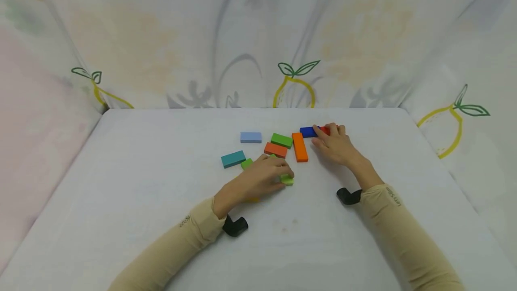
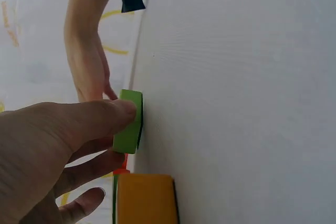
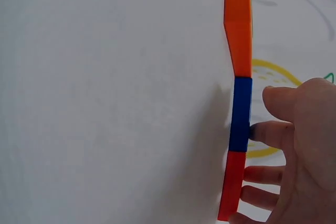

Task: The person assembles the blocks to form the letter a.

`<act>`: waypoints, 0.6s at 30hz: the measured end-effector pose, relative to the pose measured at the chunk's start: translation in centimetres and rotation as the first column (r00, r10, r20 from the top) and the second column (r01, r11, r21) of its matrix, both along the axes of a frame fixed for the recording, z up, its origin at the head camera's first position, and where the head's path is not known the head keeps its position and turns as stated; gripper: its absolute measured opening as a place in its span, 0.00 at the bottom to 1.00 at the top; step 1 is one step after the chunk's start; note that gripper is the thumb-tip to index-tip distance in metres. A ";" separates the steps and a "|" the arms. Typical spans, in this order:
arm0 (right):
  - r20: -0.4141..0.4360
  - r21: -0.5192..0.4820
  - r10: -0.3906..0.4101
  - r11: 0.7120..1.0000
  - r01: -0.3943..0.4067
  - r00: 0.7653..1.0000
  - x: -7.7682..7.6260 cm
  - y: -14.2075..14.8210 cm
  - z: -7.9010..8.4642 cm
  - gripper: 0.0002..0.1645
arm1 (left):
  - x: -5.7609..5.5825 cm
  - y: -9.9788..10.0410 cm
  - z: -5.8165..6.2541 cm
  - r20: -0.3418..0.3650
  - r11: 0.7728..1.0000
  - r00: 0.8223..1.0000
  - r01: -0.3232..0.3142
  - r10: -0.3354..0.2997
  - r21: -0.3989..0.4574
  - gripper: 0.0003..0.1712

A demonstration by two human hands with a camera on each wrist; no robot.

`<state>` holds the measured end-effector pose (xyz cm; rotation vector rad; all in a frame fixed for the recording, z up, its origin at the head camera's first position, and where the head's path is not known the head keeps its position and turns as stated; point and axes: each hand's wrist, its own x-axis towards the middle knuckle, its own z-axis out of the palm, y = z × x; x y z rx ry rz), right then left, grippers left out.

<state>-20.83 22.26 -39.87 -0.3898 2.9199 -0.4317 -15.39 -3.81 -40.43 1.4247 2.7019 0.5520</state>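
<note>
My left hand (image 1: pixel 258 178) pinches a light green block (image 1: pixel 287 180) between thumb and fingers; in the left wrist view the thumb lies on that block's (image 2: pixel 127 124) face. Close to the hand, a yellow-orange block (image 2: pixel 147 198) shows, mostly covered by the wrist in the head view. Farther back, my right hand (image 1: pixel 337 148) has its fingertips against a blue block (image 3: pixel 241 114) and a red block (image 3: pixel 232 184), which lie end to end. Its thumb stands apart from them. An orange block (image 1: pixel 300 147) lies left of the blue one.
Left of the orange block are a green block (image 1: pixel 281 140), a red-orange block (image 1: pixel 276 150), a light blue block (image 1: pixel 251 137) and a teal block (image 1: pixel 233 159). Another green block (image 1: pixel 247 163) is partly hidden behind the left hand. A patterned cloth (image 1: pixel 194 48) hangs behind the white table (image 1: pixel 141 169).
</note>
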 end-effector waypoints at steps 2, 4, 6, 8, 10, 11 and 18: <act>0.000 0.004 -0.003 1.000 0.003 1.000 -0.1 -0.2 0.0 0.34 | 0.0 0.4 0.1 0.007 1.000 1.000 0.012 -0.012 -0.020 0.15; 0.007 0.011 -0.011 1.000 0.011 1.000 -0.1 -0.4 0.0 0.34 | 0.0 0.7 0.2 0.015 0.999 1.000 0.028 -0.027 -0.040 0.16; 0.016 0.014 -0.022 1.000 0.022 1.000 -0.2 -0.6 0.1 0.34 | 0.0 0.9 0.4 0.017 0.997 0.999 0.039 -0.038 -0.065 0.17; 0.025 0.012 -0.034 0.999 0.033 0.999 -0.4 -0.8 0.2 0.35 | -0.1 0.8 0.6 0.014 0.995 0.999 0.046 -0.045 -0.085 0.17; 0.037 0.007 -0.040 0.999 0.040 0.999 -0.7 -1.0 0.4 0.35 | -0.3 0.7 0.9 0.025 0.994 0.999 0.042 -0.040 -0.103 0.17; 0.045 0.003 -0.042 0.999 0.041 0.998 -0.9 -1.1 0.5 0.36 | -0.4 0.5 1.1 0.036 0.994 0.999 0.038 -0.034 -0.106 0.17; 0.087 -0.001 -0.041 0.999 0.041 0.995 -2.1 -2.2 0.0 0.36 | -2.5 -1.5 1.4 0.090 0.999 0.996 -0.011 0.008 0.032 0.16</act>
